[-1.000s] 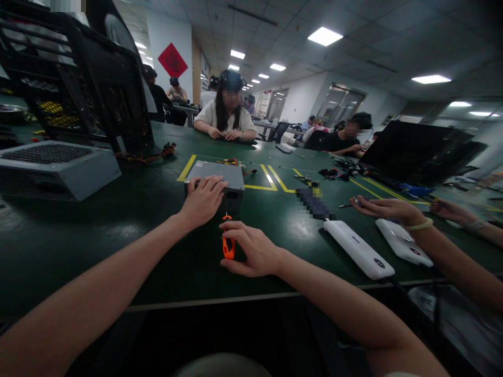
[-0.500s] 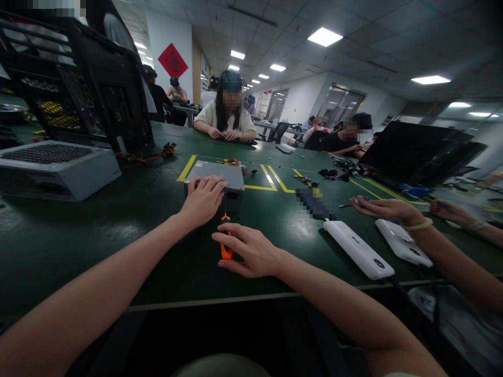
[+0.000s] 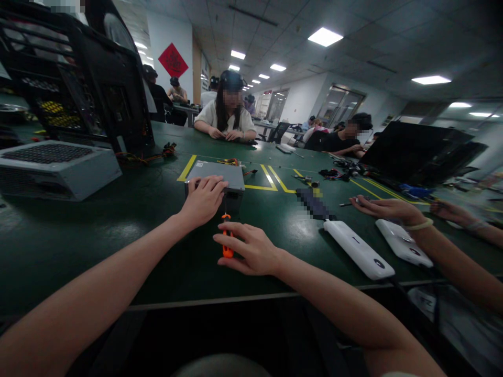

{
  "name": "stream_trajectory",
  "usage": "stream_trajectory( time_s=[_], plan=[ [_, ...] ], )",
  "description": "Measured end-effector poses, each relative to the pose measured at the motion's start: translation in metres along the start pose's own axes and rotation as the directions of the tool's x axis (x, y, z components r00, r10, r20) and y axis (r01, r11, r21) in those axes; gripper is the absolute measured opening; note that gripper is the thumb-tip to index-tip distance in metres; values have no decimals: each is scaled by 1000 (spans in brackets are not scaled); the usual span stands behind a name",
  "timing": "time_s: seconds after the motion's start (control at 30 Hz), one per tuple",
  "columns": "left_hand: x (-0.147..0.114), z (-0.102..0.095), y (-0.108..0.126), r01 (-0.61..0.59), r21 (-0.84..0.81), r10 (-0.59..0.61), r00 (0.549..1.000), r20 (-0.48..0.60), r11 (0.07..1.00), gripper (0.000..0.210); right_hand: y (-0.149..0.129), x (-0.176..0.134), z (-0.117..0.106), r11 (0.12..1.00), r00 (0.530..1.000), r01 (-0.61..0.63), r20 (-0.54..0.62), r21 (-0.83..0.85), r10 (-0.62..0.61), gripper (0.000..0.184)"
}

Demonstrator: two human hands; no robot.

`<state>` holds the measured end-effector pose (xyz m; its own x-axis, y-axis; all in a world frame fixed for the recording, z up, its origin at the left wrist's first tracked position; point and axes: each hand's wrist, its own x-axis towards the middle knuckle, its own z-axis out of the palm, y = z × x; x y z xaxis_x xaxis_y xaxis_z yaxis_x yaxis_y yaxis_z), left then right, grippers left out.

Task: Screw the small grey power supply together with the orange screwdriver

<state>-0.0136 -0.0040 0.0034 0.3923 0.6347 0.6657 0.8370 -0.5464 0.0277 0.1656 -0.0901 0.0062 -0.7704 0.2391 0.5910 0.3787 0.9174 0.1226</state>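
Power supply (image 3: 220, 170): left hand (image 3: 199, 203) atop, fingers slightly spread; right hand (image 3: 253, 248), fingers loosely curled round orange-handled screwdriver (image 3: 228, 252), turned since earlier.

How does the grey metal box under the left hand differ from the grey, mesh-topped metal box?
The grey metal box under the left hand shows a smooth top with a pale label; the grey, mesh-topped metal box has a dark grille. The left hand rests on the first; no hand touches the second. Both sit on the green table.
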Motion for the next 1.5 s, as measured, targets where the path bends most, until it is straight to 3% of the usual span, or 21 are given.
stream_trajectory(
  time_s=[0.13,0.23,0.33,0.43,0.53,0.63,0.73,0.87,1.03,1.13,1.27,1.37,1.5],
  plan=[
    [0,0,-1,-6,4,6,1000,-9,1000,34,1,-1,3,996,997,-29,-71,87,35,43],
    [0,1,-1,-7,5,7,1000,-10,1000,34,2,-2,3,990,999,-45,-18,133,48,45],
    [0,2,-1,-3,-4,3,1000,-14,1000,34,1,-2,0,998,999,-23,47,57,20,39],
    [0,1,-1,-5,3,5,1000,-13,1000,33,0,-1,0,1000,1000,-7,7,-20,7,35],
    [-1,1,-1,-4,9,4,1000,-8,1000,33,0,-2,2,999,999,-27,-43,26,28,37],
    [-1,1,0,3,-11,-3,1000,-5,1000,33,1,-2,2,993,999,-49,-6,106,50,41],
    [0,1,0,6,-22,-7,1000,-9,1000,33,1,-1,0,997,999,-33,42,69,30,39],
    [0,2,-1,2,-11,-2,1000,-9,1000,33,1,-1,1,1000,999,-12,-36,12,13,37],
    [0,1,-1,4,-19,-4,1000,-5,1000,33,3,-4,2,990,999,-41,-25,138,45,43],
    [0,0,1,3,-17,-3,1000,-5,1000,33,2,-3,0,995,999,-30,18,97,29,41],
    [0,-1,1,2,0,-2,1000,-1,1000,33,1,-1,0,1000,999,-1,-39,13,2,40],
    [0,0,0,5,-4,-5,1000,5,1000,33,2,-1,3,996,997,-27,-73,86,33,43],
    [0,1,0,6,-11,-6,1000,-2,1000,33,3,-3,2,987,998,-66,-10,149,68,44]
  ],
)
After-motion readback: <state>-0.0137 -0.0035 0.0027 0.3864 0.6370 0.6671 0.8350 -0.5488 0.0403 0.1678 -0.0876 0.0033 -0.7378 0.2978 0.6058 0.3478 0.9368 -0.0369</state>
